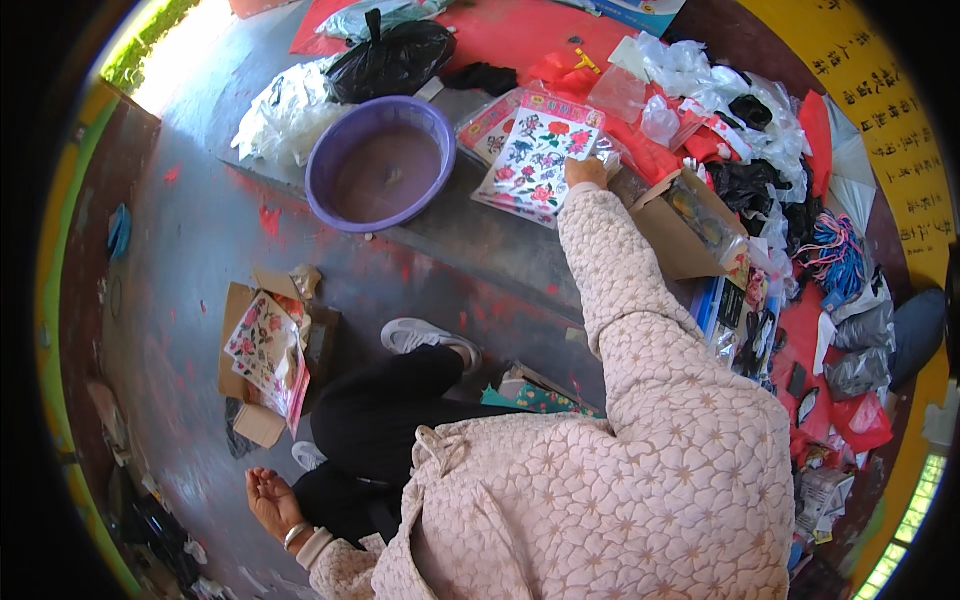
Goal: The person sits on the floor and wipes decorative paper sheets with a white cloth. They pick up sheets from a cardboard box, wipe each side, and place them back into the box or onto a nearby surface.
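Observation:
At the lower left, my left hand (271,501) hangs palm up with curled fingers apart, holding nothing, a silver bangle on its wrist. My right hand (586,172) reaches forward to the right edge of a sheet of rose stickers (541,156). Its fingers touch the sheet, but whether they pinch it cannot be made out. More such sheets in clear wrap (487,124) lie under and beside it on the grey ledge. An open cardboard box (234,339) on the floor, left of my knees, holds further rose sticker sheets (264,334) standing aslant.
A purple plastic basin (444,166) with murky water stands left of the sheets. Behind it lie a black plastic bag (394,60) and white bags. At right are a cardboard box (671,238), crumpled plastic bags (694,71), red cloth and a bundle of blue and pink cords (838,259).

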Tool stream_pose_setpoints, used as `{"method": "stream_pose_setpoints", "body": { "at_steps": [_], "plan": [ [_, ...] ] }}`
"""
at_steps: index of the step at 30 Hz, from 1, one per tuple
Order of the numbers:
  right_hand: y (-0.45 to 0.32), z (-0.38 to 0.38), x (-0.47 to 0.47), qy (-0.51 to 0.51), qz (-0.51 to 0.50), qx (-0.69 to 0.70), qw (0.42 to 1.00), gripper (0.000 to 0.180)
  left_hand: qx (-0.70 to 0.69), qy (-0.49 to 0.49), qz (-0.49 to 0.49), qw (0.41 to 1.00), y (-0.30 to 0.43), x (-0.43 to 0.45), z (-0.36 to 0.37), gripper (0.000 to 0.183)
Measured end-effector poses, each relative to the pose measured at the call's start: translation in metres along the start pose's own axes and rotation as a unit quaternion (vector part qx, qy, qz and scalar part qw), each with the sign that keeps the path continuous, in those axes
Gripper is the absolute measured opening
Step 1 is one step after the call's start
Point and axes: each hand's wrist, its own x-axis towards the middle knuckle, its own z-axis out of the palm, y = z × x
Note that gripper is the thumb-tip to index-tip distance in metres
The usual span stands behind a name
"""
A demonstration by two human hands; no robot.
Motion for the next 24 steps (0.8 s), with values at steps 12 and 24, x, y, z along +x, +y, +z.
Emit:
{"method": "stream_pose_setpoints", "body": {
  "at_steps": [12, 24],
  "plan": [
    [0.015, 0.024, 0.033, -0.098, 0.005, -0.056, 0.994, 0.036, -0.011, 0.003, -0.009, 1.000, 0.003, -0.001, 0.005, 0.012],
    [0.015, -0.004, -0.009, -0.052, -0.023, -0.104, 0.993, 0.047, -0.006, -0.009, 0.009, 1.000, 0.005, -0.003, 0.004, 0.012]
  ]
}}
